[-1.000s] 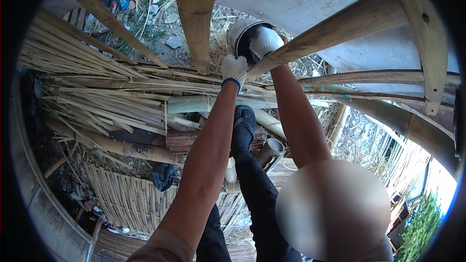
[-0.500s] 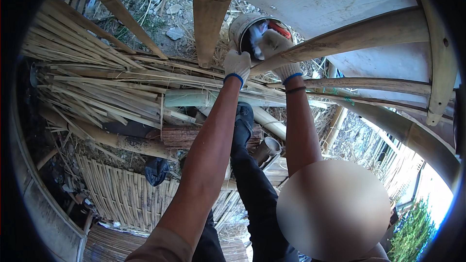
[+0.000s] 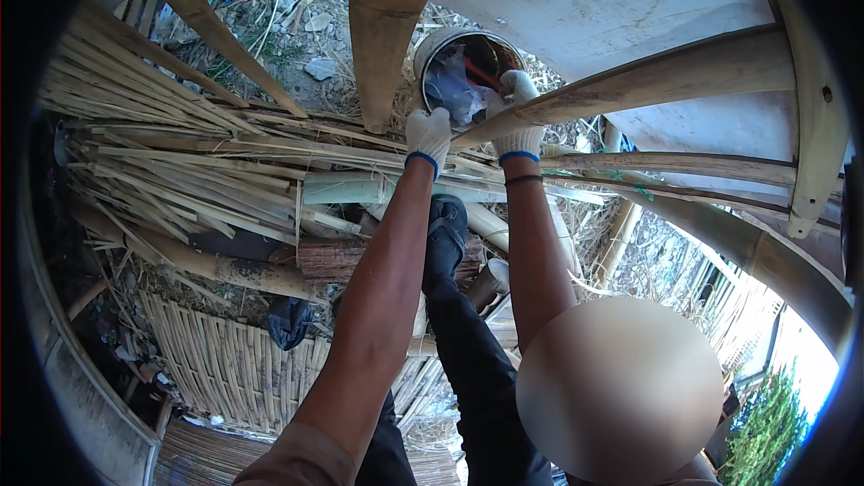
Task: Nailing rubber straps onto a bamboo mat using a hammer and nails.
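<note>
A whitish bucket [image 3: 425, 56] leans with its mouth toward me beyond the bamboo frame. In it lie a crumpled clear plastic bag [image 3: 454, 85], dark objects and something red-orange [image 3: 484, 77]. My left hand [image 3: 428, 137], in a white knit glove with a blue cuff, is closed on the bucket's near left rim. At the near right rim is my right hand [image 3: 519, 126], gloved alike, its fingers curled over the edge. A split bamboo pole [image 3: 648, 79] crosses in front of part of that hand and hides some of its grip.
Upright bamboo poles [image 3: 393, 22] stand close to the bucket. Long split bamboo strips [image 3: 171, 148] lie in a pile to the left. A green bamboo pole [image 3: 346, 187] passes under my forearms, near my shoe [image 3: 445, 225]. A pale panel [image 3: 594, 4] rises behind the bucket.
My right hand has drawn back from inside the bucket to its rim. The bucket's mouth has tipped toward me, showing more of the bag. My left hand has shifted slightly left and nearer.
</note>
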A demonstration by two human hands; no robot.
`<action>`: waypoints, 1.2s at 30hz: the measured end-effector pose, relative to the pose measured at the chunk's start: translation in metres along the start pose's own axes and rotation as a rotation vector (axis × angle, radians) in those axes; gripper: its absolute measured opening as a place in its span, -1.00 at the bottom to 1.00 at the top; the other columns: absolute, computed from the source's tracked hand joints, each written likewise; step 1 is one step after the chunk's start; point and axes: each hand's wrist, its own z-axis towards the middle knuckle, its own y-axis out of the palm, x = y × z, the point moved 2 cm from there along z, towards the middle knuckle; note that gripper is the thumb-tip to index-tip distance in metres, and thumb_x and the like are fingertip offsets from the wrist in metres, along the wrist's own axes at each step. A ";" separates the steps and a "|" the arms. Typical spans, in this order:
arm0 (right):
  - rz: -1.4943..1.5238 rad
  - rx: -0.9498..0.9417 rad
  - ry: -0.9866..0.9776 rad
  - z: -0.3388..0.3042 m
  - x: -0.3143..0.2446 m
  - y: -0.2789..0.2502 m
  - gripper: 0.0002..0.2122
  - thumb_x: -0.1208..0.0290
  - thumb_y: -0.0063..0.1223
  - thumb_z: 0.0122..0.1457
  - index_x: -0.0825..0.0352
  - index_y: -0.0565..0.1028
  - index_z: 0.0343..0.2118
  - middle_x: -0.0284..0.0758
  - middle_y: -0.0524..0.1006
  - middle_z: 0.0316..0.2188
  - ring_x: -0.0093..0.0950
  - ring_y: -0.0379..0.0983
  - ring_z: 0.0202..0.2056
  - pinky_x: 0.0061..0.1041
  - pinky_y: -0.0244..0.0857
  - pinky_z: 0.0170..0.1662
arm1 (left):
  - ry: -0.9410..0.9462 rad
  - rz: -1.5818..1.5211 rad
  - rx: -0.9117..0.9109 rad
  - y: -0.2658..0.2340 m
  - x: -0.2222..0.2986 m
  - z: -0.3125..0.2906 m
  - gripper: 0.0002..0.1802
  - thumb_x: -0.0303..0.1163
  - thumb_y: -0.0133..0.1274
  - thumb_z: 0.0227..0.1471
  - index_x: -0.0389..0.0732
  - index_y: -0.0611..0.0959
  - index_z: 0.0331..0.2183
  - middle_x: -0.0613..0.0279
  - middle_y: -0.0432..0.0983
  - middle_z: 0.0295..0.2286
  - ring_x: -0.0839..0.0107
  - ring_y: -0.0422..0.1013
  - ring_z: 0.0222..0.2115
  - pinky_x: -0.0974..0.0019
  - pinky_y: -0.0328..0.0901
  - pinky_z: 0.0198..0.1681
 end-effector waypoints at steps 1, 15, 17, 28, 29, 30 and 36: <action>-0.076 -0.045 -0.018 0.005 0.000 0.003 -0.62 0.27 0.06 0.12 0.25 0.36 -0.01 -0.16 0.45 -0.09 -0.17 0.37 -0.05 -0.23 0.21 0.05 | -0.003 0.001 -0.001 0.000 -0.001 0.000 -0.80 -0.43 -0.02 -0.11 -0.36 0.57 -0.41 0.27 0.45 -0.52 0.49 0.33 -0.54 0.33 0.26 -0.43; -0.038 -0.292 -0.194 0.096 -0.006 0.050 -0.56 0.07 0.07 0.06 0.32 0.57 -0.12 -0.04 0.60 -0.25 -0.11 0.54 -0.20 -0.18 0.36 -0.07 | -0.074 -0.094 -0.097 0.009 0.003 0.002 -0.85 -0.42 0.05 -0.10 -0.31 0.55 -0.44 0.29 0.44 -0.52 0.54 0.34 -0.54 0.39 0.22 -0.48; 0.233 -0.329 -0.111 0.076 -0.022 0.052 -0.68 0.16 0.04 0.06 0.29 0.63 -0.28 -0.14 0.62 -0.30 -0.21 0.57 -0.23 -0.25 0.39 -0.12 | -0.082 -0.053 -0.109 -0.006 0.000 0.002 -0.82 -0.43 0.04 -0.09 -0.31 0.56 -0.38 0.28 0.46 -0.49 0.54 0.36 -0.51 0.40 0.24 -0.45; 0.338 -0.520 -0.588 0.030 -0.051 -0.013 -0.81 0.44 0.03 0.06 0.19 0.65 -0.31 -0.25 0.59 -0.38 -0.32 0.50 -0.30 -0.41 0.39 -0.21 | 0.116 -0.364 -0.165 0.003 0.020 -0.015 -0.59 -0.46 0.02 0.01 -0.32 0.53 -0.05 0.17 0.54 -0.25 0.46 0.42 -0.26 0.40 0.29 -0.18; 0.348 -0.518 -0.588 0.029 -0.053 -0.013 -0.81 0.44 0.03 0.06 0.19 0.65 -0.31 -0.25 0.59 -0.38 -0.32 0.50 -0.30 -0.41 0.39 -0.21 | 0.119 -0.355 -0.160 0.000 0.014 -0.013 -0.59 -0.46 0.02 0.01 -0.32 0.53 -0.05 0.17 0.54 -0.25 0.46 0.42 -0.26 0.40 0.29 -0.18; 0.176 -0.362 -0.626 0.029 -0.055 -0.014 -0.82 0.47 0.02 0.02 0.16 0.66 -0.37 -0.24 0.58 -0.33 -0.27 0.48 -0.29 -0.38 0.38 -0.20 | 0.088 -0.363 -0.139 -0.005 0.008 -0.011 -0.65 -0.42 0.06 0.02 -0.30 0.56 -0.11 0.24 0.53 -0.30 0.50 0.42 -0.32 0.42 0.30 -0.24; -0.097 -0.429 -0.454 0.024 -0.043 0.013 -0.80 0.44 0.06 -0.04 0.11 0.59 -0.31 -0.12 0.56 -0.30 -0.13 0.49 -0.28 -0.19 0.37 -0.20 | -0.002 -0.287 -0.068 -0.016 -0.014 -0.004 -0.80 -0.41 0.09 -0.05 -0.27 0.63 -0.32 0.37 0.49 -0.47 0.58 0.36 -0.49 0.43 0.23 -0.39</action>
